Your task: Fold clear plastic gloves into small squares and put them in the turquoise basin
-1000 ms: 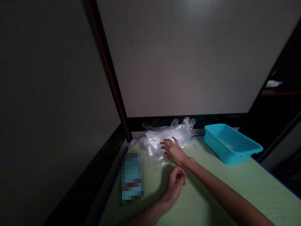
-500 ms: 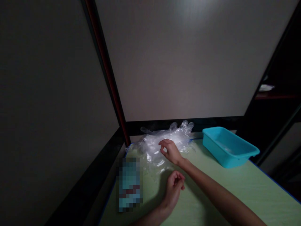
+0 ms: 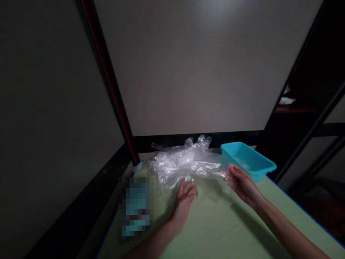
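A heap of clear disposable plastic gloves (image 3: 175, 160) lies crumpled toward the back of the green table, some of its fingers sticking up at the rear. My right hand (image 3: 244, 185) pinches the end of a thin plastic glove (image 3: 208, 168), which stretches sideways from the heap. Whether the far end of that glove is free of the heap I cannot tell. My left hand (image 3: 183, 201) is open in front of the heap, fingers spread and pointing forward, apparently holding nothing.
A turquoise plastic basin (image 3: 262, 167) stands at the back right, behind my right hand. At the left edge of the green table (image 3: 215, 230) lies a blurred-out flat object (image 3: 137, 208). Pale panels (image 3: 194, 72) rise behind the table.
My right hand has moved from above the heap to the right, drawing a plastic glove along. My left hand has opened from a curl and shifted left and forward. The view has turned slightly right.
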`<state>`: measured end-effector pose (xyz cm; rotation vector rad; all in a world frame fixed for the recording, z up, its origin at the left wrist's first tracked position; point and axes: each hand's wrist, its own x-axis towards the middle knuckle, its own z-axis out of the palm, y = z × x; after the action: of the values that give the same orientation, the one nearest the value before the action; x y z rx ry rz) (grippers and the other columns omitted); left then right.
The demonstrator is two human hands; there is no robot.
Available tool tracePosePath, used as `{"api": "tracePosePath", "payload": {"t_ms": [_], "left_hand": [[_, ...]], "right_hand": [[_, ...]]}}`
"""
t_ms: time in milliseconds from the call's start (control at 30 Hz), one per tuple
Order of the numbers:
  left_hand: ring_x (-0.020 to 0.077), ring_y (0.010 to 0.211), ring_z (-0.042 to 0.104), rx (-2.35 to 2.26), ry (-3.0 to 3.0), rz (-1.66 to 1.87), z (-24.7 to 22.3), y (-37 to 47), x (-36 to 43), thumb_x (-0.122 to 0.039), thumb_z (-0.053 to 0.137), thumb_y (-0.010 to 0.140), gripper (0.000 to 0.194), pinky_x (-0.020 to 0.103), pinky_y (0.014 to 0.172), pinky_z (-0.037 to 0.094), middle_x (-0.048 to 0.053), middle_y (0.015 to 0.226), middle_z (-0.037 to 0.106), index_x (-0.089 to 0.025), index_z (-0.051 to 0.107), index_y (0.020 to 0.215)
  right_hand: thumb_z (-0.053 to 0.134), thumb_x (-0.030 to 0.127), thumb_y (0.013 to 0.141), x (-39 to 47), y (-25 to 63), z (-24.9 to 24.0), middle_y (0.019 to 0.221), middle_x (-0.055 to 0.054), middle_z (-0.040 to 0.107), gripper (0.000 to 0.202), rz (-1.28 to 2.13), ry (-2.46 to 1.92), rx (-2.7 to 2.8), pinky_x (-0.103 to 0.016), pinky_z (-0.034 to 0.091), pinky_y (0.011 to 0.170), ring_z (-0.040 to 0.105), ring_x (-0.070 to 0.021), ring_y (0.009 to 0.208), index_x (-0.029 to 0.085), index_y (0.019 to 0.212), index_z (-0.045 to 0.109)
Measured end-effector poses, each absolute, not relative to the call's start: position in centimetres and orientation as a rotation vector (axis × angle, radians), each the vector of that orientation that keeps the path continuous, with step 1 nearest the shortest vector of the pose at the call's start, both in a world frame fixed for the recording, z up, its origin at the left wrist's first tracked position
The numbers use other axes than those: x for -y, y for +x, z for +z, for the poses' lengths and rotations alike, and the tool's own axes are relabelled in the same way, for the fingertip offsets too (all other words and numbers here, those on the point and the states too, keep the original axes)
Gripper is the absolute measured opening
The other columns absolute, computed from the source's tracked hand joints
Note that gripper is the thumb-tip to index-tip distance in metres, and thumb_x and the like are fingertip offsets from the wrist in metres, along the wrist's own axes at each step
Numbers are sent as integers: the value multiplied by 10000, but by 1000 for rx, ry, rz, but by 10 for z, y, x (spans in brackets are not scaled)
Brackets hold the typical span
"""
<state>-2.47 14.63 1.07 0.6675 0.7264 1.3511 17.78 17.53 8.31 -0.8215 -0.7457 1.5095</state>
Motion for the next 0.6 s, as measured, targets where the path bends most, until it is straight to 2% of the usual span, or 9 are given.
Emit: {"api": "tracePosePath", "payload": {"t_ms": [200, 400, 600], "left_hand": [[244, 1144, 425, -718, 772, 1336, 13, -25, -146, -197, 614, 613, 533, 365, 972, 279, 69, 1222, 466, -228, 485, 1129], [236, 1185, 370, -942, 1145, 1436, 9, -25, -147, -122, 670, 581, 722, 346, 981, 253, 70, 1331, 332, -270, 364, 1218], [203, 1172, 370, -1166, 1428, 1664, 14, -28, -143, -67, 593, 643, 628, 335, 993, 233, 38, 1274, 398, -265, 379, 1199]], "right_hand": [[472, 4, 754, -179, 199, 36, 662, -52, 683, 154, 1632, -868, 513, -158, 531, 419, 638, -129, 464, 150, 703, 472], [469, 7, 763, -180, 199, 12, 662, -54, 686, 174, 1608, -874, 417, -199, 555, 462, 660, -158, 545, 163, 688, 451], [373, 5, 785, -181, 204, 6, 673, -44, 686, 199, 1637, -802, 382, -203, 562, 583, 667, -138, 641, 147, 743, 505]]}}
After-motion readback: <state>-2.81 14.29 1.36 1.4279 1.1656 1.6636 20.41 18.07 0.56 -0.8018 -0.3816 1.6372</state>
